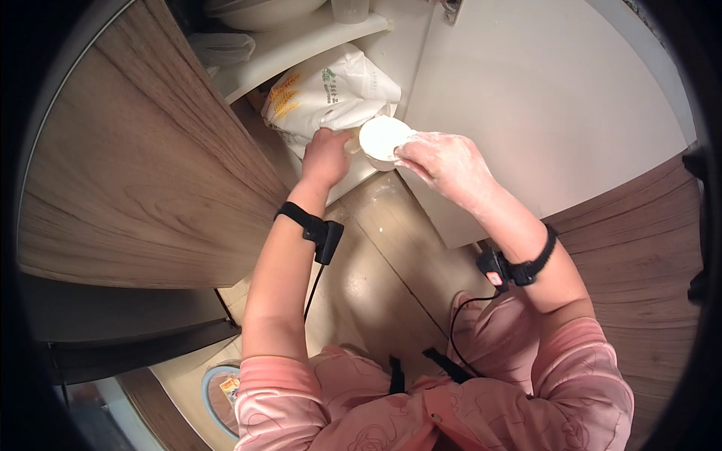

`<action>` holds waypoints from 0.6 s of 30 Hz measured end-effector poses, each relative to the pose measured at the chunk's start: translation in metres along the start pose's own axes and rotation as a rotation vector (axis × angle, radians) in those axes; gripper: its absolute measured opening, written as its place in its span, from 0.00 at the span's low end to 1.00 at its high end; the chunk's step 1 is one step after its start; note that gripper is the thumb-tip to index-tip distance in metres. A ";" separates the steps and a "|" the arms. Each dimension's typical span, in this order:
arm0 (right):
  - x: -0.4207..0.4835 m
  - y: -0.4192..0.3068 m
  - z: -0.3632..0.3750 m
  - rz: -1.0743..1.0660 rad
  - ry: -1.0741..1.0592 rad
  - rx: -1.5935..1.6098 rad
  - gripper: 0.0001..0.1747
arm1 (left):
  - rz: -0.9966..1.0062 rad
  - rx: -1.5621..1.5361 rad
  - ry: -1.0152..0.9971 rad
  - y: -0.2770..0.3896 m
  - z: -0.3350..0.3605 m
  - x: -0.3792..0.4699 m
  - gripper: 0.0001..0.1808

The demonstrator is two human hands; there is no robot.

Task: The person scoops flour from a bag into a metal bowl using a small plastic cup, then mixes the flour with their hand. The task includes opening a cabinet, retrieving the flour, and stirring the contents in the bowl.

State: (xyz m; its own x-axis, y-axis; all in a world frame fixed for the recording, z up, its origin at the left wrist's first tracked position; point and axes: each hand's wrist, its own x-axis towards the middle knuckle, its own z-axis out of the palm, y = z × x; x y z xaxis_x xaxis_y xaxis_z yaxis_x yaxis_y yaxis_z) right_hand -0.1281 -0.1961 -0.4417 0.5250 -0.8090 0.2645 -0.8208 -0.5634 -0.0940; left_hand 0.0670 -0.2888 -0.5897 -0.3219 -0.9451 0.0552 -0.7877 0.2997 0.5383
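Observation:
A white woven-looking bag (316, 93) printed with yellow wheat ears and writing slumps on the floor of an open cupboard. My left hand (327, 158) has its fingers curled on the near edge of the bag, at its mouth. Just right of it, my right hand (443, 163), dusted with white powder, grips a round white cup (383, 141) by its rim side. The cup's top is bright white and looks full of powder, though glare hides the detail. Whether the cup touches the bag I cannot tell.
Above the bag runs a white shelf (304, 51) bearing a large bowl (259, 12), a clear plastic container (350, 10) and a plastic bag (223, 48). Open doors stand left (141, 169) and right (541, 107). White specks lie on the tiled floor (366, 265). A blue-rimmed round object (211, 394) sits lower left.

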 end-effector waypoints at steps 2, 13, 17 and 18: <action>-0.004 -0.008 -0.019 -0.014 0.009 -0.016 0.06 | 0.048 0.185 0.170 0.005 0.008 -0.005 0.21; -0.040 -0.011 -0.056 -0.009 0.127 -0.023 0.09 | -0.004 0.248 0.352 0.022 -0.025 -0.004 0.10; -0.037 -0.016 -0.074 -0.030 0.192 -0.025 0.09 | -0.124 -0.078 0.704 0.026 -0.075 0.005 0.10; -0.034 -0.016 -0.077 -0.031 0.212 -0.023 0.09 | -0.147 -0.055 0.705 0.028 -0.079 0.006 0.11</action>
State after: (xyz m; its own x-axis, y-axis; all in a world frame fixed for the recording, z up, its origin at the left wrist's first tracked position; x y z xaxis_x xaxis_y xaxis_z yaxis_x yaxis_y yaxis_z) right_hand -0.1501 -0.1461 -0.3751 0.4933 -0.7363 0.4630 -0.8111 -0.5817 -0.0609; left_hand 0.0847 -0.2968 -0.5077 0.2155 -0.8398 0.4983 -0.7634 0.1733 0.6222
